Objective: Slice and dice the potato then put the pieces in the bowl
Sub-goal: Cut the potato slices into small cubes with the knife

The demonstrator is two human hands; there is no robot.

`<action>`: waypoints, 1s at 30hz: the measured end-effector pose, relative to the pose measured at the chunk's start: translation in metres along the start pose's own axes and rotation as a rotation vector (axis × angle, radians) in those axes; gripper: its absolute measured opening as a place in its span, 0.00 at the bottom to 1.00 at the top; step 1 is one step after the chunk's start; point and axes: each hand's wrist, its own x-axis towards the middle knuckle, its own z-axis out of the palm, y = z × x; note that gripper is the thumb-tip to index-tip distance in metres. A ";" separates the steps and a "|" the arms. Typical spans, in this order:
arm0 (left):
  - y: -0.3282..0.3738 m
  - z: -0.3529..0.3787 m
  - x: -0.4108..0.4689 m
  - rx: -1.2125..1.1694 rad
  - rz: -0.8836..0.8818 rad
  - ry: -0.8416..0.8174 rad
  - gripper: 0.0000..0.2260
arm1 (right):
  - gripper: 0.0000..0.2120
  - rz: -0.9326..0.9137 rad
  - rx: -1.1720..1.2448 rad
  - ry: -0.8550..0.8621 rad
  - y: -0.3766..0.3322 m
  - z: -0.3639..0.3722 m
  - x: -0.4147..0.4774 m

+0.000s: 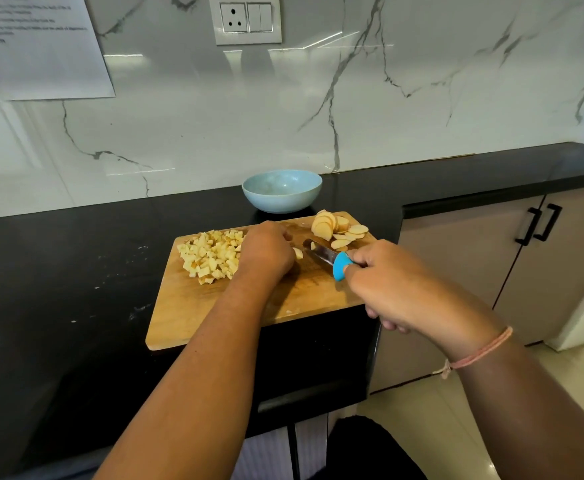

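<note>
A sheet of paper is fixed to the marble wall at the upper left of the frame. It carries several printed lines, all too blurred to read. No brand or label shows on the knife or the bowl.

The left hand lies knuckles-up at the centre of the frame on the wooden cutting board. Its fingers are bent down over a potato piece, which peeks out at the hand's right edge; the fingertips themselves are hidden. The right hand reaches in from the lower right with its fingers wrapped round the blue handle of the knife. The blade points up and left toward the left hand, its tip just beside the held piece. A pink thread band circles the right wrist.

A heap of diced potato cubes sits on the left part of the board, touching the left hand. A fanned stack of potato slices lies at the board's upper right corner, just beyond the blade.

The light blue bowl stands on the black counter just above the board, near the wall; the part of its inside that shows is plain blue glaze.

A socket and switch plate is at the top centre. A beige cabinet with black handles fills the right side.
</note>
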 end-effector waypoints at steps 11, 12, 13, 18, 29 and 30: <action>0.004 0.005 -0.005 -0.057 0.042 -0.008 0.22 | 0.17 -0.116 -0.042 0.125 0.011 0.010 0.014; 0.003 0.005 -0.005 -0.051 0.044 -0.009 0.22 | 0.17 -0.115 -0.050 0.129 0.012 0.013 0.014; 0.002 0.005 -0.005 -0.033 0.047 -0.002 0.23 | 0.17 -0.116 -0.059 0.131 0.013 0.016 0.014; -0.002 0.004 -0.002 0.006 0.028 0.046 0.20 | 0.20 -0.153 -0.132 0.132 0.007 0.023 0.015; -0.002 0.007 -0.002 -0.032 -0.011 0.093 0.14 | 0.18 -0.113 -0.231 0.069 -0.006 0.023 -0.004; -0.002 0.007 -0.001 -0.037 -0.012 0.094 0.13 | 0.18 -0.112 -0.243 0.069 -0.006 0.022 -0.009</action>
